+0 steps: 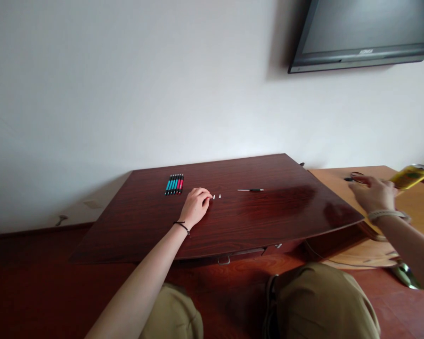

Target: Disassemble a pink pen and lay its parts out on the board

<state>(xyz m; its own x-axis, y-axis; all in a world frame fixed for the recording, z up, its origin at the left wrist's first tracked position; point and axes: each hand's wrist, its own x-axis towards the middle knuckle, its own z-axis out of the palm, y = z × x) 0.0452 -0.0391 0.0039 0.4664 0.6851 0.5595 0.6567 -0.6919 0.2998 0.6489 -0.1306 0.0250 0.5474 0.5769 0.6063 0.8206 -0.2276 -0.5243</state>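
Note:
My left hand [197, 207] rests low over the dark table with its fingers bent and drawn together. Its fingertips are right beside two small white pieces [219, 196]; whether anything is between the fingers is hidden. To the right of these lies a thin pen part [256, 190], black at one end with a slim pale rod. Left of the hand, several pens [174, 184] with blue and pink grips lie side by side in a row. Out at the right, my right hand [373, 194] holds a tilted yellow can [411, 176] above the lighter table.
The dark wooden table [148, 226] stands against a white wall, with a drawer handle [224, 260] under its front edge. A lighter wooden table [334, 181] adjoins on the right, bearing a small dark round item [357, 177]. A television [367, 35] hangs above. My knees are below.

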